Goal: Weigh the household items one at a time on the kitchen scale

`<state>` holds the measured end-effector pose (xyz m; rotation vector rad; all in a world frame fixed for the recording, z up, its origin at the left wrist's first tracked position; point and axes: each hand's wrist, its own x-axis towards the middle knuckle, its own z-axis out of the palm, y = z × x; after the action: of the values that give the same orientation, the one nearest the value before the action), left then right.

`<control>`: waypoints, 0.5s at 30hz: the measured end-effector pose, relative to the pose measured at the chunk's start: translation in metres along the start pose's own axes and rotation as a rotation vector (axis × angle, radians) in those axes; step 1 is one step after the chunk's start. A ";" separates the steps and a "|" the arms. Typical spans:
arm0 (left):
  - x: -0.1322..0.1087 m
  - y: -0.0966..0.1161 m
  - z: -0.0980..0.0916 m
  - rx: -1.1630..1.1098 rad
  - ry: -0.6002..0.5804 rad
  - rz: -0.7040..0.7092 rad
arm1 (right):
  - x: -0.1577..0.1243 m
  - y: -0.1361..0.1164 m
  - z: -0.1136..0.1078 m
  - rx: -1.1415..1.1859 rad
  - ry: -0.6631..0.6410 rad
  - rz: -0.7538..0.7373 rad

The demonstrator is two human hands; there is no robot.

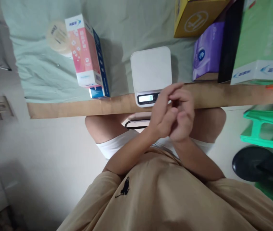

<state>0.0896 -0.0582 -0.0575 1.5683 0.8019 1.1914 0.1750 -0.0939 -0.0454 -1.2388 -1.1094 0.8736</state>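
Note:
My left hand [161, 114] and my right hand [184, 117] are held together above the table's front edge. The left fingers reach over toward the right ones, and the right fingers are curled in. Both hands look closed, with only a dark gap between the palms and no object showing. Just beyond them lies a white kitchen scale [151, 69] with a bare platform. Its lit display [147, 98] seems to read 0, and my left hand covers the scale's near right corner.
To the left stand a pink-and-white box [85, 53], a blue box [100, 64] and a pale round container [58, 37]. A yellow box [196, 19], a purple tissue pack [208, 53] and a green box [261, 41] stand right. A green stool [256, 126] is beside the table.

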 end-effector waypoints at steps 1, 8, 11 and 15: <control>-0.003 -0.004 -0.008 -0.013 0.069 -0.039 | 0.001 0.001 0.014 0.009 -0.016 -0.026; -0.004 -0.022 -0.076 0.019 0.496 -0.041 | 0.027 0.014 0.090 0.084 -0.341 -0.018; -0.008 -0.025 -0.126 0.071 0.670 0.080 | 0.039 0.023 0.120 0.055 -0.431 0.013; -0.018 -0.057 -0.212 0.260 0.669 0.025 | 0.053 0.033 0.156 -0.041 -0.542 0.093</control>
<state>-0.1149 0.0079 -0.1072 1.3795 1.4141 1.7167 0.0408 0.0041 -0.0729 -1.1208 -1.5087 1.3099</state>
